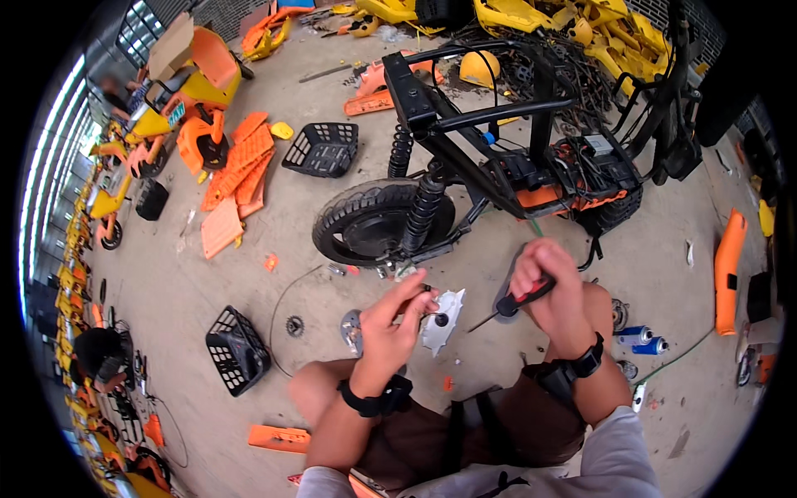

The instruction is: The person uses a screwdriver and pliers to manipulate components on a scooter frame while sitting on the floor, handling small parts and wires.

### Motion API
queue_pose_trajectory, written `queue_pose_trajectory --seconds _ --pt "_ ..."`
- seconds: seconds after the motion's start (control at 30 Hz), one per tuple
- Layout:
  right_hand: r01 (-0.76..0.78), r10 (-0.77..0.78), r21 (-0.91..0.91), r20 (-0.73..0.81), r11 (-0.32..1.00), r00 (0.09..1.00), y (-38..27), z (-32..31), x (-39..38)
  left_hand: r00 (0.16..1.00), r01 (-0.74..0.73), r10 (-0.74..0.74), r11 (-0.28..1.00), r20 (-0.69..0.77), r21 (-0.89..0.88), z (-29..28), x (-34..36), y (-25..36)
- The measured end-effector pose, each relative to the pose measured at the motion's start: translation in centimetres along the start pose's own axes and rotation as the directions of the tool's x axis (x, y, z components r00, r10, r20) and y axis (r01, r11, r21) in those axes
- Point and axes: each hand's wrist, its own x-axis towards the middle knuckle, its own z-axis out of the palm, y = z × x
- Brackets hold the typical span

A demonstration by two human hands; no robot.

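My left hand (pixel 388 330) is closed, thumb and fingers pinched at the edge of a flat silver metal plate (pixel 446 332) with a jagged outline. A small round black part shows on the plate's face. In my right fist is a screwdriver (pixel 538 290) with a red and black handle, its thin shaft slanting down left toward the plate, tip apart from it. Just beyond my hands stands a stripped black scooter frame (pixel 506 116). Its rear wheel (pixel 361 224) has a thick tyre and a coil shock absorber beside it.
Black plastic baskets (pixel 237 350) stand at the left and behind the wheel. Orange panels (pixel 241 170) lie at the far left, yellow ones (pixel 614 41) at the back. Two blue spray cans (pixel 643 339) and a small gear (pixel 294 326) lie nearby. Another person (pixel 100 353) crouches far left.
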Motion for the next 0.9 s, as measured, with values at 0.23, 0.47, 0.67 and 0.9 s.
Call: queue_pose_trajectory --seconds 0.23,0.47,0.67,0.9 --pt "-0.028 0.119 -0.533 0.137 0.846 0.983 4.1 0.9 -1.1 0.996 0.016 -0.022 0.997 0.082 0.076 0.8 0.0 -0.2" --pt "-0.077 0.177 -0.516 0.147 0.853 0.973 5.1 0.8 -1.0 0.991 0.003 -0.006 1.000 0.132 0.024 0.7 0.0 0.6" --pt "-0.136 0.251 -0.526 0.153 0.839 0.956 5.2 0.9 -0.5 0.985 -0.042 0.025 0.995 0.170 0.094 0.0 0.0 0.6" --pt "-0.338 0.409 -0.375 0.127 0.863 0.904 5.4 0.3 -0.9 0.969 -0.112 0.067 0.977 0.237 0.181 -0.1 -0.2 1.0"
